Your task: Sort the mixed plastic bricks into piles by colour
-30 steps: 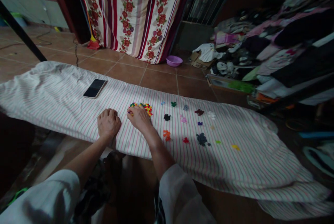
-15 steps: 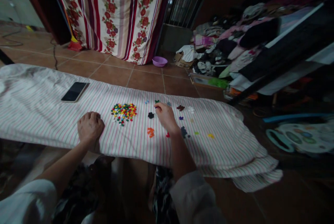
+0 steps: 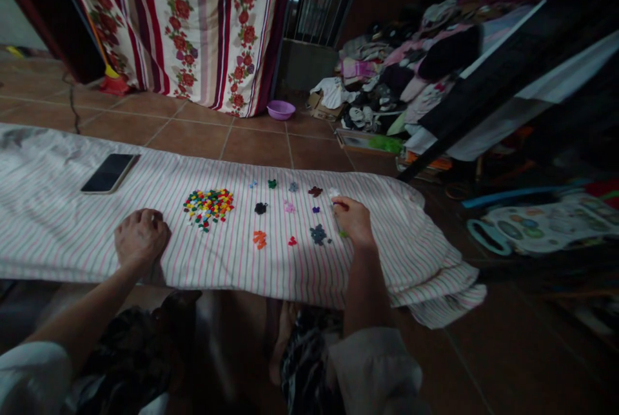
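Your right hand is at the right side of the groups of coloured pieces, thumb and forefinger pressed together; they seem to pinch a small dark piece, though it is too tiny to be sure. Your fingertips sit just beside the white pieces, and a lime-green piece shows at your hand's lower edge, so lift your wrist and move slowly to leave both undisturbed. A light pinch suits something this small. The purple pieces lie near, left of your fingertips, while the mixed pile lies between your hands, nearer the left one. Your left hand rests on the striped cloth, knuckles up, fingers curled; I cannot tell whether anything is under them. Put little weight there, since a tug on the cloth could scatter everything. No brand or label is readable; the phone shows a dark screen without legible writing.
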Demonstrator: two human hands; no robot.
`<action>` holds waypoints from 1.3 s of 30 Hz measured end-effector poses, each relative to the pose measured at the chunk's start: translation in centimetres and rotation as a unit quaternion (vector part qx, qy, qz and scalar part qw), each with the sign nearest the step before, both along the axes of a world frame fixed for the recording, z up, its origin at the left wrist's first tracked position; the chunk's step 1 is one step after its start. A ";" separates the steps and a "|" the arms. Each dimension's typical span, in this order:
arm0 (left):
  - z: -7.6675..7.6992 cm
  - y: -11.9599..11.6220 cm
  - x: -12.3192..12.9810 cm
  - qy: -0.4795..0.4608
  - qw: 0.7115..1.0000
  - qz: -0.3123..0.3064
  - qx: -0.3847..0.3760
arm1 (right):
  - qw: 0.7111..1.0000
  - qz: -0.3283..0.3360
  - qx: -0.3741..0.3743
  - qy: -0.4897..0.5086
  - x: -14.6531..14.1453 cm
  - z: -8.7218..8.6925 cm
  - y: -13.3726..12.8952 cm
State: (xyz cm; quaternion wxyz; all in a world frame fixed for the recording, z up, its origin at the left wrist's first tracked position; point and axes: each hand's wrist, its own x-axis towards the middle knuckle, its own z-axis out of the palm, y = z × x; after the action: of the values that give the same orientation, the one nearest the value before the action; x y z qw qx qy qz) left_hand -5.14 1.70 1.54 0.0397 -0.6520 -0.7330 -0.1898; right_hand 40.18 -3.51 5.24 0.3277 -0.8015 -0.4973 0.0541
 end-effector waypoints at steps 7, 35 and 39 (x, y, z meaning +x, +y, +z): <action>0.1 -0.1 0.0 0.011 1.000 -0.007 -0.001 | 0.999 0.014 -0.043 -0.020 -0.4 -1.8 0.5; 0.4 0.1 0.5 0.013 0.999 0.021 -0.025 | 0.993 0.046 -0.096 -0.057 -2.1 -3.4 2.3; 0.6 0.0 0.5 -0.006 1.000 0.019 -0.019 | 0.992 0.044 -0.099 -0.068 -2.1 -3.4 2.4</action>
State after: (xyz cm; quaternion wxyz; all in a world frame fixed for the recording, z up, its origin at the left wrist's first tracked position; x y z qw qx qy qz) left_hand -4.63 1.66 2.10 0.0264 -0.6370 -0.7493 -0.1791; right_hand 38.11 -1.10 1.80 0.2094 -0.8089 -0.5459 0.0626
